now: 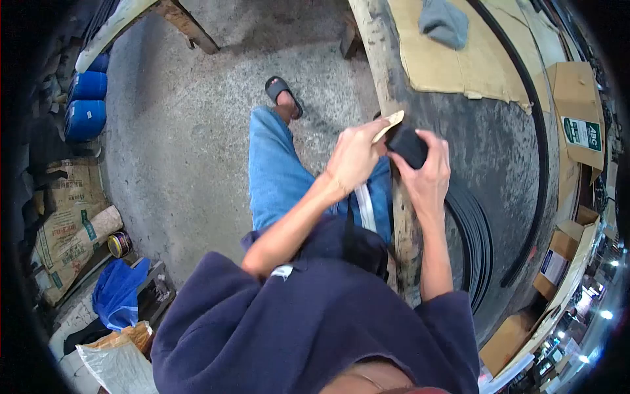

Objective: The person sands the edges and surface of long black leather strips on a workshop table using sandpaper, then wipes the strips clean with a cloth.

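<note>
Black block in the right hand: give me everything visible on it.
The black block is small and chunky with slightly rounded edges, plain and dark, surface looking matte. No separate parts or markings show; material can't be told, maybe rubber or foam. It sits tilted in the right hand, thumb on the near side, fingers on the far side, above the table's worn edge. The left hand, holding a pale strip, is right beside it; whether they touch is unclear.
</note>
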A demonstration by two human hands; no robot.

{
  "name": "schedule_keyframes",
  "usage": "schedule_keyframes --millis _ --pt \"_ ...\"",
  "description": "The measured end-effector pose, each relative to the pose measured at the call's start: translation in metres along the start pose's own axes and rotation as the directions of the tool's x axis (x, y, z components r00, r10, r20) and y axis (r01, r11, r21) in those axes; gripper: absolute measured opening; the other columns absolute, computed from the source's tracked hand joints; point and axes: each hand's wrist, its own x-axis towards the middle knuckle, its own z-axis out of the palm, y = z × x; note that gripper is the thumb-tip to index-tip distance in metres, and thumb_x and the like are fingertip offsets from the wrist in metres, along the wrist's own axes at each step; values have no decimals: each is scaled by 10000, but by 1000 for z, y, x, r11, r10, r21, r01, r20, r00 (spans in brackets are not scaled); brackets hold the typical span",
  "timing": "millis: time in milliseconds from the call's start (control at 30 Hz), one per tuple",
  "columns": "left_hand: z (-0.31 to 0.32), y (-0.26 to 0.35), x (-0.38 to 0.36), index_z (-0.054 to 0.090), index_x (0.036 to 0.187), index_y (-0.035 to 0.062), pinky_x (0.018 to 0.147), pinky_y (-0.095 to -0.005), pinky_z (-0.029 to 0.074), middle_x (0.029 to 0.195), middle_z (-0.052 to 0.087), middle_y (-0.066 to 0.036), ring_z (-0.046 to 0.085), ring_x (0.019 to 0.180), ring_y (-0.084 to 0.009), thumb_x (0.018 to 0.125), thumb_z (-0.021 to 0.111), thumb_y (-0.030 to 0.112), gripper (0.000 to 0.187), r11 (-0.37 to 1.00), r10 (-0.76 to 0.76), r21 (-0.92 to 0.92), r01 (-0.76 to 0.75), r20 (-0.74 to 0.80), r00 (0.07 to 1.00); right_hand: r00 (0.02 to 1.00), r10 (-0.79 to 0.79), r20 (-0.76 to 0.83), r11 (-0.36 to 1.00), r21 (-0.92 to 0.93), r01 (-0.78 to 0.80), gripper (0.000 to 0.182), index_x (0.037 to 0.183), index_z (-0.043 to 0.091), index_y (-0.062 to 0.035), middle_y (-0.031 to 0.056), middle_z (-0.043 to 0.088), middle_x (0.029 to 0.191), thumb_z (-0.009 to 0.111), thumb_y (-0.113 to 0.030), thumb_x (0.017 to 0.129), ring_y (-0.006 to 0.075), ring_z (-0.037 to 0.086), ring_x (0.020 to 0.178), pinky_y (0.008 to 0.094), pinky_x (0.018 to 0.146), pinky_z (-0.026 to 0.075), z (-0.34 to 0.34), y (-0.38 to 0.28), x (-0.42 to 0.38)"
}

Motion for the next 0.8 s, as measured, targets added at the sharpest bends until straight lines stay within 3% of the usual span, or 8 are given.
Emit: schedule_keyframes --millis 33,67,200,500,733,800 --pt "3 -2 -5 652 1225 -23 983 -430 516 1166 678 -274 649 1174 -369 773 500 -150 494 966 146 -178 -189 -231 962 999 -43 29 998 -47 45 629 1219 586 -38 130 631 1131 883 -126 672 357 610 1039 435 896 509 0 0 2" --pt "10 -4 -9 643 1247 -20 958 -405 528 1164 690 -253 671 1146 -358 824 521 -132 455 953 196 -157 -259 -329 924 995 -42 89 995 -82 49 657 1316 577 -77 114 619 1175 853 -172 728 345 598 1061 435 915 499 -5 -2 1" --pt "3 -16 -9 631 1253 -24 940 -382 531 1160 693 -242 687 1112 -360 949 548 -55 317 974 113 -147 -171 -338 934 972 -42 229 994 -88 64 699 1438 542 -156 129 594 1205 806 -188 791 331 571 1096 439 932 494 -15 -1 6" --pt "22 -27 -14 638 1237 -14 922 -394 533 1158 691 -235 684 1094 -376 945 542 -71 312 964 161 -164 -211 -272 949 967 49 249 999 -9 -48 687 1355 580 -92 129 612 1124 847 -163 726 326 579 1069 434 959 477 -17 -1 9" --pt "17 -17 -12 639 1238 -19 945 -382 527 1156 694 -231 681 1109 -366 940 541 -82 320 960 149 -198 -200 -245 958 974 2 228 995 -101 22 684 1347 579 -80 128 643 1145 850 -182 727 326 597 1097 436 997 452 -21 -3 10" --pt "19 -18 -11 643 1242 -18 945 -380 526 1165 694 -229 685 1103 -360 944 542 -70 318 954 154 -214 -211 -253 955 974 55 222 998 18 -60 660 1337 578 -29 153 660 1194 838 -201 755 338 609 1119 438 1009 452 -21 1 7"
